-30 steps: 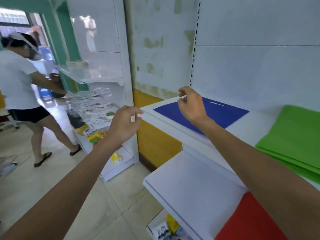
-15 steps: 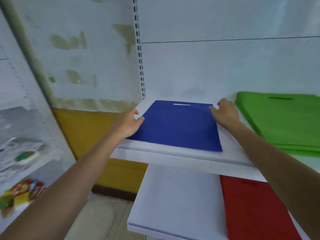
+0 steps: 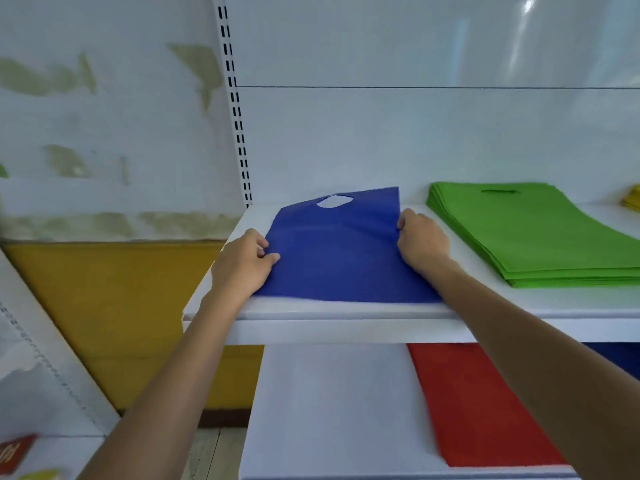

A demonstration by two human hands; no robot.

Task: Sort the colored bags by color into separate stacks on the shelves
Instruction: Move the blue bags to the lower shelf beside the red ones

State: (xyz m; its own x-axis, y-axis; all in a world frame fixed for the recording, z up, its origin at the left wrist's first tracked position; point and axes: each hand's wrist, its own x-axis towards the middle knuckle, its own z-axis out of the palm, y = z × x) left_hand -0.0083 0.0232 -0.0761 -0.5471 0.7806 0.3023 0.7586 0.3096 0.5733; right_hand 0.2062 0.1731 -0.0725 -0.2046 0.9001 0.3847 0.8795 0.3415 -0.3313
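A blue bag (image 3: 339, 251) with a cut-out handle lies on the upper white shelf (image 3: 346, 315), its far end lifted off the shelf. My left hand (image 3: 244, 263) pinches its left edge. My right hand (image 3: 420, 242) grips its right edge. To the right on the same shelf sits a stack of green bags (image 3: 540, 233). A red bag (image 3: 478, 403) lies on the lower shelf (image 3: 329, 410), partly hidden by my right forearm. A sliver of another blue bag (image 3: 620, 358) shows at the right on that lower shelf.
A yellow corner (image 3: 632, 199) peeks in at the far right of the upper shelf. A slotted upright (image 3: 235, 109) runs along the shelf's left back. Left of it are a stained wall and a yellow panel (image 3: 114, 317). Another white rack (image 3: 41, 393) stands at the lower left.
My view turned from the room to the shelf. Both hands came down onto the blue bag's side edges and took hold, and the bag's far end has risen off the shelf.
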